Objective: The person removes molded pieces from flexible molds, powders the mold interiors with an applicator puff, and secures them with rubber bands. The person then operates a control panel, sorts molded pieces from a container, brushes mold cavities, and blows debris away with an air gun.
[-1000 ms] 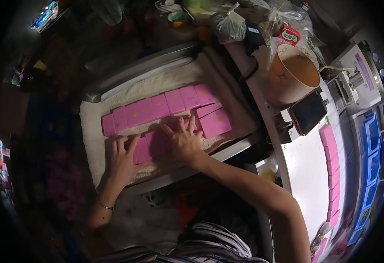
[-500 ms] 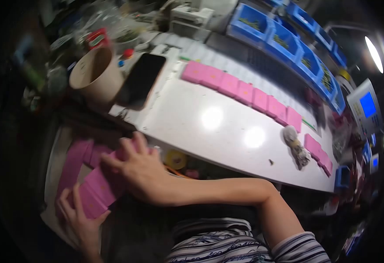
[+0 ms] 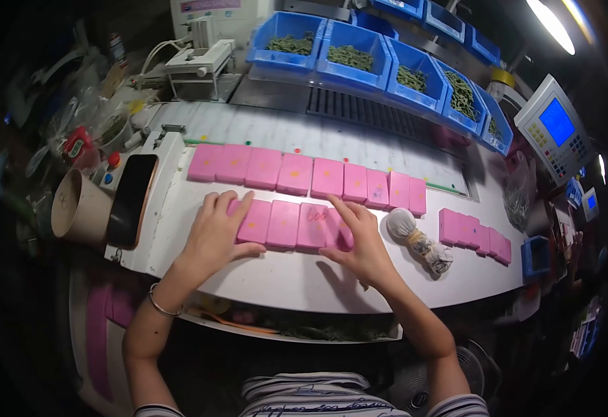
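Note:
A short row of pink packets (image 3: 283,224) lies on the white worktop, one marked with red handwriting. My left hand (image 3: 213,233) grips the left end of this row, with fingers on the far side and thumb on the near side. At the other end my right hand (image 3: 359,240) holds the last packet between thumb and fingers. Behind them runs a longer row of pink packets (image 3: 297,174). A knotted white cloth bundle (image 3: 418,240) lies just right of my right hand. Farther right is a smaller group of pink packets (image 3: 474,233).
Blue bins (image 3: 356,55) with green contents stand at the back. On the left are a phone (image 3: 134,201) and a beige cup (image 3: 78,208). A device with a blue screen (image 3: 554,125) stands right. Below the worktop's left end, a container (image 3: 99,340) holds more pink pieces.
Both hands have come up from the container at the lower left onto the worktop. A second row of pink packets now lies in front of the long row. The view has turned.

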`<state>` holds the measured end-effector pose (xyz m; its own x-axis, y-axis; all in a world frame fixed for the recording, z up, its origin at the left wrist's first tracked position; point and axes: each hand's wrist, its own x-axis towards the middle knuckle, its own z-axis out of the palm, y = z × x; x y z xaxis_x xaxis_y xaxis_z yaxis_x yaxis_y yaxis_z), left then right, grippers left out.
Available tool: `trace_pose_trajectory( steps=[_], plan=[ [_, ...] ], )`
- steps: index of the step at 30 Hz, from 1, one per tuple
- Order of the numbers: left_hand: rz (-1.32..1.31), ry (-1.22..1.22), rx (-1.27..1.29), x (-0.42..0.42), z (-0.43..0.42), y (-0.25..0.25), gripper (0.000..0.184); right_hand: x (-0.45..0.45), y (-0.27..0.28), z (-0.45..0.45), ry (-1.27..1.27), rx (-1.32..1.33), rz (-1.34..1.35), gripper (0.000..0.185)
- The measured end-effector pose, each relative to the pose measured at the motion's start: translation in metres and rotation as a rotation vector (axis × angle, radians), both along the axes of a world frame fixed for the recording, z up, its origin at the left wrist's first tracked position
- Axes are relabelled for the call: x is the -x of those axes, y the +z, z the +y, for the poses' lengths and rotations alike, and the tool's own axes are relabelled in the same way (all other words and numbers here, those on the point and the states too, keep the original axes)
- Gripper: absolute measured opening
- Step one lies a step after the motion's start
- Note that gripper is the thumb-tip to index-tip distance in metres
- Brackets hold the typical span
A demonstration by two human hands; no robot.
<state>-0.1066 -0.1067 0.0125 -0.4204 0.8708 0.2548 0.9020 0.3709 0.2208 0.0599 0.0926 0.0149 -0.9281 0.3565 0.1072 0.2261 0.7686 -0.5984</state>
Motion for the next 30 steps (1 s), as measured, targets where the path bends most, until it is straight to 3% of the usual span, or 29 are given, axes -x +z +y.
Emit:
trace_pose_trajectory(
  steps=[3,5,9,11,12,14,16,19,20,22,30],
  plan=[
    [0.071,0.111,0.023,-0.010,0.002,0.005,0.078,-0.015,0.000,0.013,0.021,0.224,0.055,0.089],
    [-0.007,0.148,-0.109,-0.021,0.005,0.010,0.069,-0.023,-0.014,0.022,0.031,0.231,0.078,0.088],
    [-0.096,0.007,-0.316,-0.046,0.017,0.006,0.059,-0.029,-0.009,0.027,0.038,0.318,0.160,0.082],
    [-0.504,-0.042,-0.383,-0.067,0.031,0.009,0.049,-0.030,0.000,0.023,0.069,0.330,0.270,0.081],
    [-0.506,-0.040,-0.382,-0.077,0.038,0.012,0.049,-0.032,0.002,0.021,0.070,0.332,0.268,0.081],
    [-1.107,-0.009,-0.360,-0.095,0.054,0.016,0.043,-0.039,0.008,0.016,0.139,0.236,0.344,0.082],
    [-1.217,-0.048,-0.389,-0.104,0.066,0.007,0.047,-0.044,0.016,0.009,0.152,0.203,0.353,0.083],
    [-1.823,-0.142,-0.070,-0.109,0.080,0.010,0.060,-0.055,0.025,0.002,0.150,0.126,0.380,0.082],
    [-1.823,-0.141,-0.068,-0.115,0.083,0.008,0.060,-0.057,0.023,0.001,0.149,0.128,0.380,0.082],
    [-2.082,-0.043,-0.241,-0.128,0.089,0.005,0.053,-0.061,0.017,0.001,0.140,0.021,0.446,0.078],
    [-2.084,-0.045,-0.361,-0.141,0.101,-0.002,0.049,-0.068,0.026,0.015,0.087,-0.009,0.438,0.065]
  ],
)
